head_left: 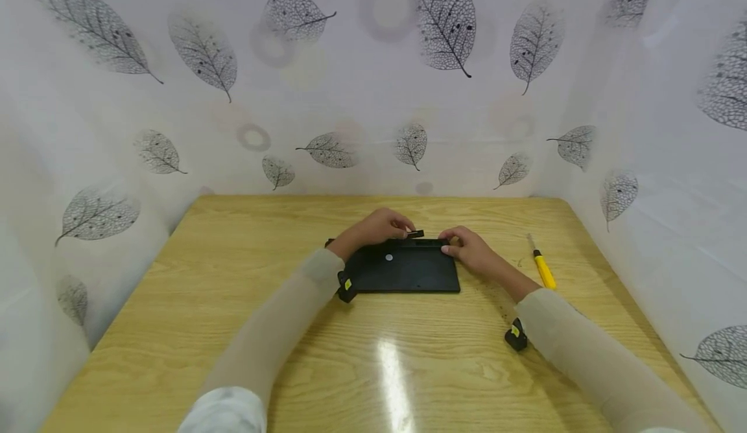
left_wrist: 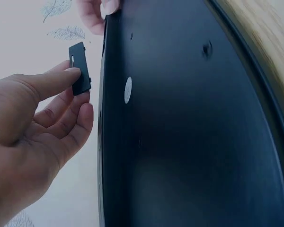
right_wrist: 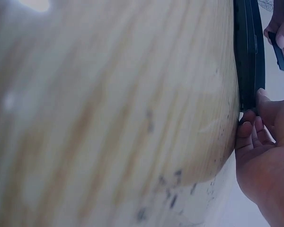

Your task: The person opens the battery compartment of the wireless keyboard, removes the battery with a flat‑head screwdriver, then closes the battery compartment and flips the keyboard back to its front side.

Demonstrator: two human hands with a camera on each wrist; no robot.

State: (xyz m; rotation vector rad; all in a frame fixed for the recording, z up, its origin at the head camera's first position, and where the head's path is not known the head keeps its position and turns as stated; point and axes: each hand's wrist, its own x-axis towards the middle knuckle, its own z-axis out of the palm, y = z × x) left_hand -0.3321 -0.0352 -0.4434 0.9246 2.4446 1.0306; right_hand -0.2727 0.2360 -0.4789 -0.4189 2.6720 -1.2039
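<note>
A flat black slab [head_left: 408,276], which looks like a keyboard with its underside up, lies at the middle of the table. It bears a round white sticker [left_wrist: 128,90] and small holes. My left hand [head_left: 376,227] pinches a small black battery cover [left_wrist: 80,68] between thumb and fingers, just apart from the keyboard's far edge. The cover has little tabs on one side and a narrow slot. At the keyboard's far right corner my right hand [head_left: 471,250] grips the edge, thumb [right_wrist: 262,97] on the face and fingers curled behind.
A screwdriver [head_left: 544,269] with a yellow handle lies to the right on the wooden table [head_left: 245,329]. Small dark specks [right_wrist: 175,184] are scattered near my right hand. Leaf-patterned cloth [head_left: 350,109] stands around the table's back and sides.
</note>
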